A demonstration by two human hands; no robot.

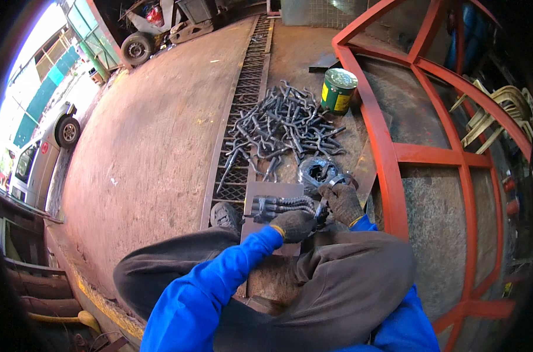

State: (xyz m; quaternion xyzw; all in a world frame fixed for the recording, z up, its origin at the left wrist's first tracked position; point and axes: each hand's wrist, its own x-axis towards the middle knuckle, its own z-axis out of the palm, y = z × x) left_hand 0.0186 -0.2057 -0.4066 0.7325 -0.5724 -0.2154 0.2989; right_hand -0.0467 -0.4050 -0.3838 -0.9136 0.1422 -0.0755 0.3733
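Several dark bent metal rods (284, 203) lie side by side on a flat grey plate (269, 189) in front of my crossed legs. My left hand (294, 226), in a grey work glove, is closed at the right end of these rods; its fingertips are partly hidden among dark ends. My right hand (344, 204), gloved too, is closed on a dark ring-shaped roll (341, 179), whose kind I cannot make out. Touching or just behind that roll sits a clear plastic wrapping (314, 171) with dark pieces inside.
A large heap of bent metal rods (284, 123) lies ahead, partly over a floor grating (234, 167). Behind its right side stands a green and yellow can (338, 91). A red metal frame (387, 158) rises along my right. My shoe (225, 216) rests left of the plate.
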